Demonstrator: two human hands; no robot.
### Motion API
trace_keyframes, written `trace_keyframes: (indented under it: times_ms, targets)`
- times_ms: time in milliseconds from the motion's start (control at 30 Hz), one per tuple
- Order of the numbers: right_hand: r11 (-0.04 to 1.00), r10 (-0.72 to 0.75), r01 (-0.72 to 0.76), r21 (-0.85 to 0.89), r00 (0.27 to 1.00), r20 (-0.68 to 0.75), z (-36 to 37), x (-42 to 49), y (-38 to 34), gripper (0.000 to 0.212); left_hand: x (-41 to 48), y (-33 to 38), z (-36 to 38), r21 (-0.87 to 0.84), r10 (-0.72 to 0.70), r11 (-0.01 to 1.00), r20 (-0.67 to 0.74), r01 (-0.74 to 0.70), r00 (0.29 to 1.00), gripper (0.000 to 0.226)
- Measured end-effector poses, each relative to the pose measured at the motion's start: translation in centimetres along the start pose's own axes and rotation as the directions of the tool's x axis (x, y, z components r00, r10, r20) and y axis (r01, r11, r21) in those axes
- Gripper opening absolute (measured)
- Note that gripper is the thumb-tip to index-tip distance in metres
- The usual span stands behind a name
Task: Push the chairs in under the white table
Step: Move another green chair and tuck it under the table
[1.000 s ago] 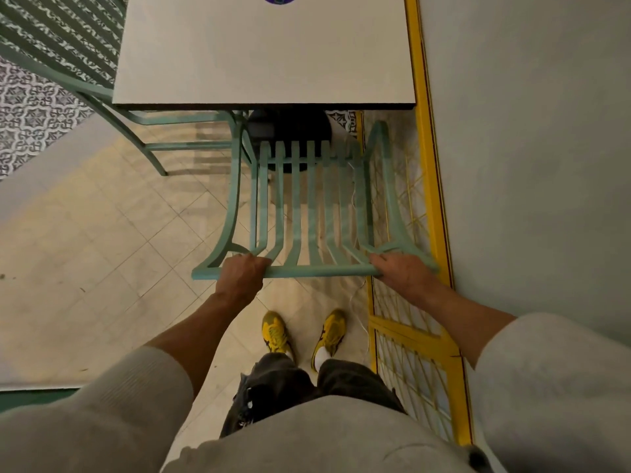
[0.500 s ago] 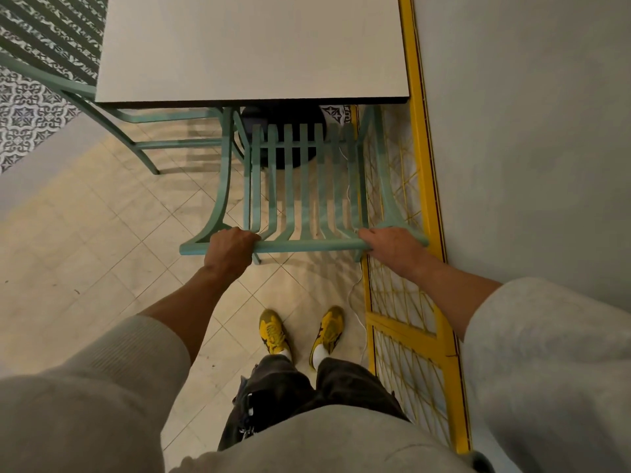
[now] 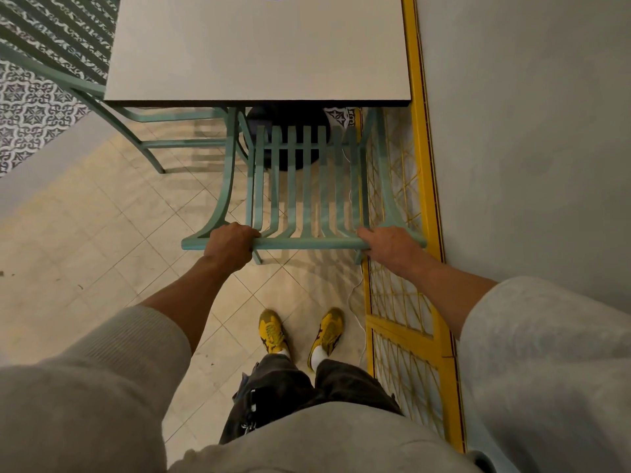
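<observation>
A teal slatted metal chair stands in front of me, its seat hidden under the near edge of the white table. My left hand grips the left part of the chair's top rail. My right hand grips the right part of that rail. A second teal chair stands at the table's left side, only partly under the top.
A grey wall runs along the right, with a yellow lattice frame against it close to the chair's right side. The table's dark base shows behind the slats. My yellow shoes stand on beige floor tiles.
The chair has slid forward, away from me and further under the table, with both hands still on its top rail. My arms are stretched out more.
</observation>
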State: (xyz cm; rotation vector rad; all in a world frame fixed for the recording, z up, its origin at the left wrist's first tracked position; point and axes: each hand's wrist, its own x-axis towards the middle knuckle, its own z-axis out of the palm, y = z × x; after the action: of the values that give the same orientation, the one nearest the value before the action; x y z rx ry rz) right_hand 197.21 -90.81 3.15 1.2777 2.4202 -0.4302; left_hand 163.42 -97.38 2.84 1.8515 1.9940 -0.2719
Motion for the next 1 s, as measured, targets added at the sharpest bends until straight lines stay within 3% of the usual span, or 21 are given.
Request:
trace_keyframes:
  times_ms: [133, 400, 533, 800, 1000]
  targets:
    - [1.000, -0.001, 0.002, 0.022, 0.999, -0.037, -0.6, -0.7, -0.3, 0.036, -0.9, 0.4, -0.7, 0.002, -0.026, 1.000, 0.044, 0.026, 0.999, 0.031]
    - [0.981, -0.179, 0.171, -0.096, 0.981, -0.080, -6.5, -0.7, -1.8, 0.083, -3.6, 0.0, -4.2, 0.114, -0.017, 0.993, 0.010, 0.016, 1.000, 0.074]
    - [0.958, -0.261, 0.243, -0.150, 0.959, -0.108, -10.3, 1.4, -4.7, 0.080, -4.8, -1.9, -7.0, 0.088, -0.024, 0.996, -0.049, 0.028, 0.999, 0.076]
    - [0.902, -0.392, 0.350, -0.252, 0.909, -0.141, -14.1, 6.1, -14.7, 0.080, -8.1, -9.7, -9.0, 0.051, -0.104, 0.993, -0.092, 0.109, 0.990, 0.085]
    - [0.890, -0.404, 0.351, -0.291, 0.903, -0.146, -17.1, 11.6, -23.2, 0.097, -9.4, -19.7, -10.8, 0.029, -0.181, 0.982, -0.112, 0.185, 0.977, 0.103]
